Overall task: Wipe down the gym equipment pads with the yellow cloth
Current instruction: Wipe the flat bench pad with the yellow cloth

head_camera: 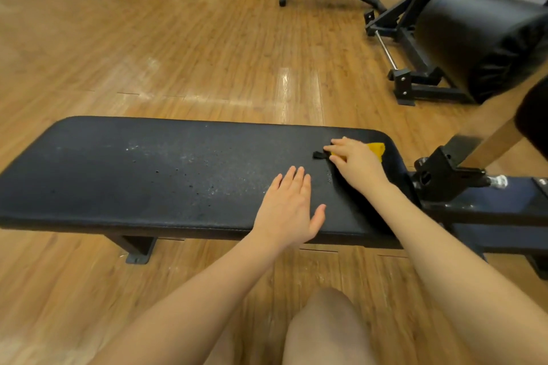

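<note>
- Right hand (357, 158) pressed yellow cloth (376, 149) onto bench pad (133, 175) at its right end, fingers curled over it
- Left hand (289, 206) lay flat nearby, fingers together
- Best approach, prob.: firm overlapping strokes toward the speckled middle

Cloth (376, 147) on pad's (148, 175) right end

A single head-worn camera looks forward and down from just in front of the desk (148, 175), near enough that forearms fill the lower frame; the desk's padded top runs crosswise through the middle; beyond it the wooden floor (178, 38) recedes; the wide-angle lens probably bends the edges.
</note>
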`<control>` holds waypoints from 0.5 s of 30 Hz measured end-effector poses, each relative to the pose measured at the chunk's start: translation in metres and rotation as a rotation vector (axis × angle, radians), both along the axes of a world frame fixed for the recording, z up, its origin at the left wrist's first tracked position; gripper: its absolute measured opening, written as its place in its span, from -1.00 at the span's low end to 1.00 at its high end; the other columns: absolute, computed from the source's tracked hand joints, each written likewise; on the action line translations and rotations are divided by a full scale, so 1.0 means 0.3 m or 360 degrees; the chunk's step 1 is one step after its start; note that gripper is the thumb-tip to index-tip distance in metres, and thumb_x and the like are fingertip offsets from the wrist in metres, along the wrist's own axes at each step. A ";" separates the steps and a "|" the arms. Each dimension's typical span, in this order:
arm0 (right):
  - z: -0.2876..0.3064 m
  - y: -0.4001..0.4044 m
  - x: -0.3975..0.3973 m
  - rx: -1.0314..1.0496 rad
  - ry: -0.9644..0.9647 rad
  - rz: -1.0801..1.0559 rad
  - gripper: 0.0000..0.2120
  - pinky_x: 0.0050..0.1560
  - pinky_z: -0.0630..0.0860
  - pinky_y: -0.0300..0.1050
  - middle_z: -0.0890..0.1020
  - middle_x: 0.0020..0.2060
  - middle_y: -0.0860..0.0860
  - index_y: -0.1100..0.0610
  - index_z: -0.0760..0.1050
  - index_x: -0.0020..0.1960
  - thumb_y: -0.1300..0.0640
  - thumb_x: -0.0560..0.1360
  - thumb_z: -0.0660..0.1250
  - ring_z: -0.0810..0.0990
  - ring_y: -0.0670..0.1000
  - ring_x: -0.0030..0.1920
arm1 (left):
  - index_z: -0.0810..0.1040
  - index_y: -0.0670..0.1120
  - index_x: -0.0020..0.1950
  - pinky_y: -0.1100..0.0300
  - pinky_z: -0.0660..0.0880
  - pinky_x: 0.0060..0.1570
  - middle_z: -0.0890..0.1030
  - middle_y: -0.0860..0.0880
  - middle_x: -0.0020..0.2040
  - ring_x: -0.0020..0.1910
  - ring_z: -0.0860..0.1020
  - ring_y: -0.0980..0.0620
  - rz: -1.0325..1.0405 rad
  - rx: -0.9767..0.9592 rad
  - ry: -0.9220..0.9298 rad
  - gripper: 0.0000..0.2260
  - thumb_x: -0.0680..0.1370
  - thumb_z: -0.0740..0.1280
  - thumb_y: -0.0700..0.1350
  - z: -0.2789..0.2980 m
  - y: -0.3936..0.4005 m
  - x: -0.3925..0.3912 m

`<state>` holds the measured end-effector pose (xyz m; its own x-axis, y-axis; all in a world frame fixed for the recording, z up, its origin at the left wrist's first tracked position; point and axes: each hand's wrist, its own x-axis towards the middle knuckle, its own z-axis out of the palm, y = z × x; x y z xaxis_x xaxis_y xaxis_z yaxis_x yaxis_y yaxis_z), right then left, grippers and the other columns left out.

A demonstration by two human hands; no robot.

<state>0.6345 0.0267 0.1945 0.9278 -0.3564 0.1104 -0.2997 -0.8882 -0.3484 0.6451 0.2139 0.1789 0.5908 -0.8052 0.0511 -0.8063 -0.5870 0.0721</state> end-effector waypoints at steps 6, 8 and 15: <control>-0.008 0.147 -0.291 0.0023 0.0031 0.0121 -0.66 0.44 0.00 -0.17 0.37 0.39 -0.09 -0.02 0.39 0.35 0.10 0.59 0.18 0.20 -0.06 0.45 | 0.11 -0.18 0.52 0.06 -0.02 0.46 0.14 -0.13 0.53 0.52 0.07 -0.06 0.0031 -0.0020 -0.0005 -0.36 0.56 -0.15 0.18 0.008 0.007 -0.019; -0.009 0.161 -0.331 0.0018 0.0032 0.0146 -0.63 0.44 -0.03 -0.18 0.35 0.40 -0.09 -0.03 0.33 0.39 0.10 0.59 0.17 0.18 -0.06 0.46 | 0.13 -0.18 0.51 0.06 0.00 0.46 0.16 -0.13 0.52 0.51 0.09 -0.06 0.0036 -0.0041 -0.0003 -0.41 0.60 -0.10 0.16 0.013 0.011 -0.022; 0.000 0.171 -0.377 0.0081 -0.0088 0.0072 -0.59 0.41 -0.03 -0.26 0.35 0.40 -0.08 0.01 0.34 0.39 0.11 0.55 0.25 0.20 -0.10 0.45 | 0.18 -0.13 0.51 0.06 0.02 0.46 0.19 -0.09 0.52 0.50 0.12 -0.05 0.0055 -0.0070 0.0055 -0.47 0.63 -0.04 0.13 0.048 0.066 -0.028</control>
